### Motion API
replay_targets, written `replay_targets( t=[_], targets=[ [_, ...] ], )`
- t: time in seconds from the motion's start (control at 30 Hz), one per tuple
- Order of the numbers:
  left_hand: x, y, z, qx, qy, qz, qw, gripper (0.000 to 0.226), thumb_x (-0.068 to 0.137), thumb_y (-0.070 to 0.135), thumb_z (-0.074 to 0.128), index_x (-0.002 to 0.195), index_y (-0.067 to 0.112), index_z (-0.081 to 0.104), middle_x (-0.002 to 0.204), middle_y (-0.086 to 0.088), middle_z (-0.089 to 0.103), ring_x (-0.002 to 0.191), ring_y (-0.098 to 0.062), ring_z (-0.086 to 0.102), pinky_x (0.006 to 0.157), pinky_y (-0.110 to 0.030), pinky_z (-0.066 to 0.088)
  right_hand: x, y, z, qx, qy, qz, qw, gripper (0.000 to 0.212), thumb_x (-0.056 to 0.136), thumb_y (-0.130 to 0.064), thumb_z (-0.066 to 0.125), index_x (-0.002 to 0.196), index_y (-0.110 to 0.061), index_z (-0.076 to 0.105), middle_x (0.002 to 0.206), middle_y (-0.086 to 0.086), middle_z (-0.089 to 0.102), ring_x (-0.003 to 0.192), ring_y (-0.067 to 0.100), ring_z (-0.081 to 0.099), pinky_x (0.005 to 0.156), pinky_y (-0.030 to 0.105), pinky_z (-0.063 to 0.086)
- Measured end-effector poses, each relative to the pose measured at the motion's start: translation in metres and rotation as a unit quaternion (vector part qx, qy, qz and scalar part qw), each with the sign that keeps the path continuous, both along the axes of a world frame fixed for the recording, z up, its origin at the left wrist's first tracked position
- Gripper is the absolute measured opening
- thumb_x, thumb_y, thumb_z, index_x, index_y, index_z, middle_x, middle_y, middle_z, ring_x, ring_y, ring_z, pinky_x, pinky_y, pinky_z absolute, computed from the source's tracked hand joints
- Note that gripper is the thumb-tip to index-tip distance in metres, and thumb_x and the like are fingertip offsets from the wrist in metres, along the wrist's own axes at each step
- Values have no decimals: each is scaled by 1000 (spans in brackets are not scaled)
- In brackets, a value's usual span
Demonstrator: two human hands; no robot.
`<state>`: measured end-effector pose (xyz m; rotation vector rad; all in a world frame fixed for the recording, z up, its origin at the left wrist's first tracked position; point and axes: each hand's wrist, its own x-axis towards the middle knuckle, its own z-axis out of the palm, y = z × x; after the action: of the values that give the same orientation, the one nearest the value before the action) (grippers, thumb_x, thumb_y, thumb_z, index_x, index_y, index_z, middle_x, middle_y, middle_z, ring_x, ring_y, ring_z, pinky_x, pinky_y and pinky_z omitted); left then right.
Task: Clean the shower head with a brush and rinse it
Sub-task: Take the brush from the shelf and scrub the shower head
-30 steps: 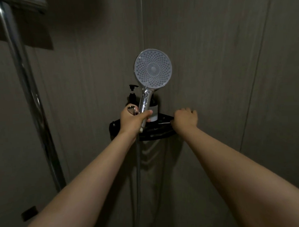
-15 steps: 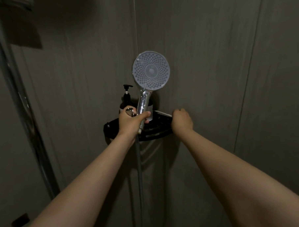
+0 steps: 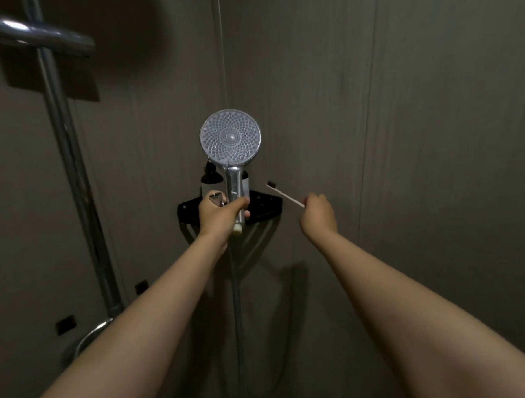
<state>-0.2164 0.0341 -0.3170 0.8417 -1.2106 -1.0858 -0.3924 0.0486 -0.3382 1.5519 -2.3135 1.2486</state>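
My left hand (image 3: 220,214) grips the chrome handle of the shower head (image 3: 230,137), held upright with its round nozzle face turned toward me. Its hose (image 3: 236,305) hangs straight down below the hand. My right hand (image 3: 317,213) holds a thin white brush (image 3: 283,194) by the end of its handle. The dark bristle end points up and left, a little to the right of the shower head's handle and apart from it.
A black corner shelf (image 3: 267,206) sits on the wall behind my hands, with a dark pump bottle (image 3: 209,177) on it. A chrome riser pipe (image 3: 69,153) with a bracket runs down the left wall to a fitting near the bottom left.
My right hand lifted the brush off the corner shelf and drew back to the right. The left hand kept its hold on the shower head.
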Motion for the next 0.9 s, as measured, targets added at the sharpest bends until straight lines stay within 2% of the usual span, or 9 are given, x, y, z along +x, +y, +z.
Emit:
replay_targets(
  t=[0.2, 0.3, 0.43, 0.6, 0.7, 0.8, 0.9],
  targets=[
    [-1, 68, -35, 14, -10, 25, 1000, 32, 75, -3, 70, 76, 13, 42, 70, -11, 55, 39, -8, 59, 36, -15, 42, 11, 67, -37, -26, -165, 64, 984, 32, 86, 6, 42, 111, -1, 61, 120, 21, 57, 112, 33, 54, 94, 34, 43],
    [-1, 103, -59, 27, -13, 37, 999, 37, 75, -6, 69, 72, 14, 38, 76, -16, 52, 50, -20, 57, 35, -15, 41, 20, 96, -67, -16, -224, 79, 971, 28, 87, 3, 44, 107, -2, 64, 116, 18, 62, 108, 31, 57, 88, 30, 44],
    [1, 140, -98, 64, -31, 47, 996, 39, 76, -7, 69, 68, 15, 37, 71, -12, 49, 56, -23, 57, 33, -15, 40, 37, 128, -123, -5, -286, 79, 955, 28, 86, 7, 42, 105, 4, 63, 109, 23, 64, 103, 33, 59, 81, 28, 44],
    [10, 173, -166, 137, -60, 44, 988, 40, 78, -2, 70, 67, 17, 36, 69, -7, 47, 67, -26, 59, 33, -14, 38, 59, 164, -201, 48, -366, 52, 928, 30, 84, 6, 40, 102, -3, 62, 108, 24, 62, 97, 37, 60, 86, 39, 49],
    [16, 192, -209, 177, -83, 30, 980, 38, 77, -2, 71, 66, 16, 39, 68, -7, 49, 66, -21, 58, 43, -17, 47, 73, 190, -243, 66, -425, 34, 902, 27, 81, 8, 42, 93, -9, 60, 104, 25, 62, 94, 39, 61, 85, 43, 52],
    [24, 210, -250, 212, -87, 7, 973, 43, 69, -5, 74, 64, 19, 39, 70, -11, 54, 74, -21, 62, 65, -31, 50, 83, 217, -284, 58, -461, 6, 886, 28, 77, 8, 43, 80, -19, 51, 100, 27, 62, 93, 42, 62, 85, 49, 52],
    [31, 233, -285, 263, -47, -34, 963, 48, 68, -15, 70, 65, 19, 37, 80, -14, 64, 86, -21, 68, 81, -37, 52, 89, 243, -315, 51, -473, -14, 879, 26, 77, 4, 43, 87, -18, 51, 101, 29, 61, 90, 41, 62, 84, 52, 52]
  ],
)
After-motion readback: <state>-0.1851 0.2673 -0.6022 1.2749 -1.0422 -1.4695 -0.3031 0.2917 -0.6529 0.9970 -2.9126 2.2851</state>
